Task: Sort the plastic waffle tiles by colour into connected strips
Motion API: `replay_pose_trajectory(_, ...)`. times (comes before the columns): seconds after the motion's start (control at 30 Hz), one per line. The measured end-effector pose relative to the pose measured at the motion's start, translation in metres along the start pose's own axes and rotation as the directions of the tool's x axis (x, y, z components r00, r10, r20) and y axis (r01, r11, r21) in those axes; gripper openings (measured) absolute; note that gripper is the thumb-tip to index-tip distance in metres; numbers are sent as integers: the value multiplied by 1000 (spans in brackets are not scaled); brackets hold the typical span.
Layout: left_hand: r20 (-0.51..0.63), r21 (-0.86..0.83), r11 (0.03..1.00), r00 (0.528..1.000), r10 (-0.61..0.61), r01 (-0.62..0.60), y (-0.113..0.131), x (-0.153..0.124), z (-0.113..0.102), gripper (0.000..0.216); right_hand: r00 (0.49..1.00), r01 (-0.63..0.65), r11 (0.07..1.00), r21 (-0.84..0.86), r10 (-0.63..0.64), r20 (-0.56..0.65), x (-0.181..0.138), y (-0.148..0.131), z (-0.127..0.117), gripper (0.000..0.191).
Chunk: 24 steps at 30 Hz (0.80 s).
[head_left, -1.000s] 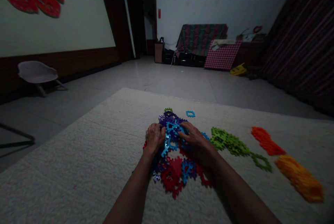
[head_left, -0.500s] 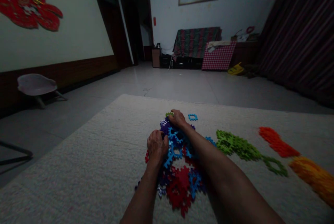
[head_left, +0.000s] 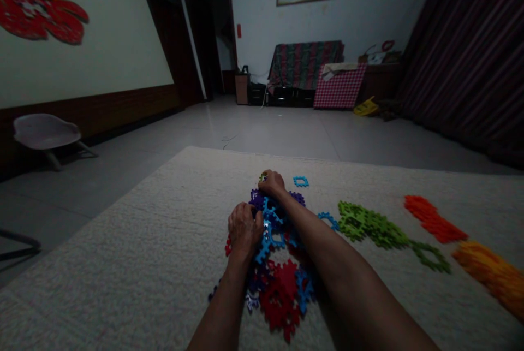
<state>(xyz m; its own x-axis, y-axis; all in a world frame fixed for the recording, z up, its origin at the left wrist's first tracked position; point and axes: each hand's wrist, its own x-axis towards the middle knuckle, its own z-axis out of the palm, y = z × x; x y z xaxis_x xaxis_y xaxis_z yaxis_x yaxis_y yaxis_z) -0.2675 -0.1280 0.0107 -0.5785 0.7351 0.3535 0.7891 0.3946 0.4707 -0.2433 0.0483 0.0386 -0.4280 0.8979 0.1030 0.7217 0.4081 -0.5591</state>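
Green shows at the fingertips of the right hand [head_left: 272, 182]: a small green piece [head_left: 262, 177] at the far tip of the pile [head_left: 278, 299], towards the mat's [head_left: 139, 253] far edge. The fingers curl down over it; whether they pinch it I cannot tell. The left hand [head_left: 243, 226] rests with bent fingers on the pile's left side, thumb beside the blue pieces [head_left: 264, 250]; its grip is unclear too. The pile's long axis runs towards the far edge; the green piece's own direction is hard to make out.

A second ago the right hand was on the blue pieces, and now it is at the tip; the left stays at the same side.

Fingers hide most of the green piece, and the right forearm covers the pile's right side. A blue frame [head_left: 301, 178] lies alone nearer the far edge. Rightward, the green row [head_left: 372, 225] slants nearer; the orange row [head_left: 491, 272] is cut off by the view.
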Motion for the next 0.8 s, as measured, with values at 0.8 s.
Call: replay_pose_trajectory(0.8,61,25,999,997,36,-37,-4,3,-5,25,994,113,803,585,-94,-64,-90,59,-76,37)
